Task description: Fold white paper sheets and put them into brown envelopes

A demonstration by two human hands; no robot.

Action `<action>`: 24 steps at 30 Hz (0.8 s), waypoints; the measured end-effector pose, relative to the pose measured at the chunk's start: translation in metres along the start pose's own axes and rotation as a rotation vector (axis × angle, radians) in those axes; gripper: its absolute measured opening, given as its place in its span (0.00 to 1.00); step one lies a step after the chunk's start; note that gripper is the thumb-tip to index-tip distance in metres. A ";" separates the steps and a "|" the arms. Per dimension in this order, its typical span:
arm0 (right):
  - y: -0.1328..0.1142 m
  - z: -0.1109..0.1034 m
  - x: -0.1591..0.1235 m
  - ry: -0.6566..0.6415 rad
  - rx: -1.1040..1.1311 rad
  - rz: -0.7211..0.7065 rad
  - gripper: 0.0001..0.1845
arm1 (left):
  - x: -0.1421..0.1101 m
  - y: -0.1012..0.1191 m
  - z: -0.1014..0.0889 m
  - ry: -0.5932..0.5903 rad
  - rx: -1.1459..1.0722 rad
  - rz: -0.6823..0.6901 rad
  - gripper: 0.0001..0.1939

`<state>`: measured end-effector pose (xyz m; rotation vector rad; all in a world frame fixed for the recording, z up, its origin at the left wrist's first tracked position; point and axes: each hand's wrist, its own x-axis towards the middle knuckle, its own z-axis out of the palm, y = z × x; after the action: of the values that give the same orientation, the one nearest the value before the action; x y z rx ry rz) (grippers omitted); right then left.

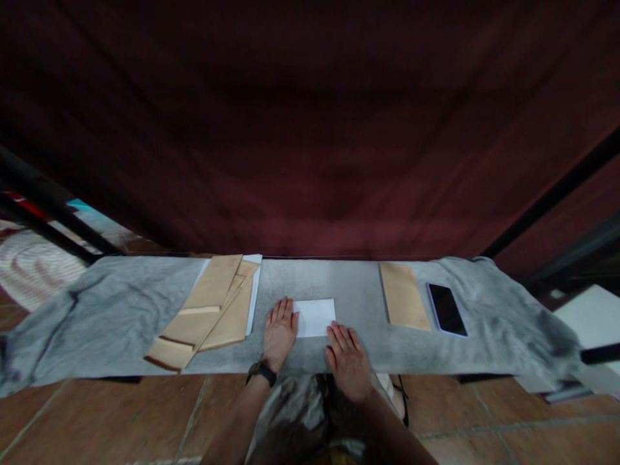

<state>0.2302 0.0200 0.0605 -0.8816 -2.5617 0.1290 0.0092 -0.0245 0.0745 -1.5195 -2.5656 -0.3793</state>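
A folded sheet of white paper (314, 318) lies flat on the grey cloth in front of me. My left hand (281, 328) rests palm down at its left edge, fingers stretched out and the thumb touching the paper. At the paper's lower right corner lies my right hand (347, 358), also flat with its fingers extended. Left of my left hand, several brown envelopes (213, 284) overlap in a loose fan, with white sheets (253, 303) partly hidden beneath them. Another brown envelope (405, 296) lies by itself to the right of my right hand.
A grey cloth (349, 284) covers the long narrow table. A phone with a dark screen (446, 309) lies right of the single envelope. Behind the table hangs a dark red curtain (310, 161), with black bars (547, 200) at the sides. Below is a tiled floor (450, 407).
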 end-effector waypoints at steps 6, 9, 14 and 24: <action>0.001 0.004 -0.001 0.018 -0.001 0.006 0.25 | 0.019 0.007 -0.018 -0.080 -0.096 -0.044 0.21; 0.001 0.006 -0.001 0.023 -0.006 0.009 0.25 | 0.031 0.006 -0.022 -0.100 -0.154 -0.053 0.18; 0.002 0.008 -0.001 0.021 -0.011 -0.003 0.24 | 0.051 -0.002 -0.025 -0.144 -0.341 -0.116 0.09; 0.000 0.007 -0.002 0.100 0.034 0.011 0.26 | 0.043 0.002 -0.040 -0.239 -1.023 -0.473 0.08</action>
<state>0.2286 0.0194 0.0532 -0.8668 -2.4552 0.1278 -0.0105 0.0011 0.1231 -1.1113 -3.0739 -1.8893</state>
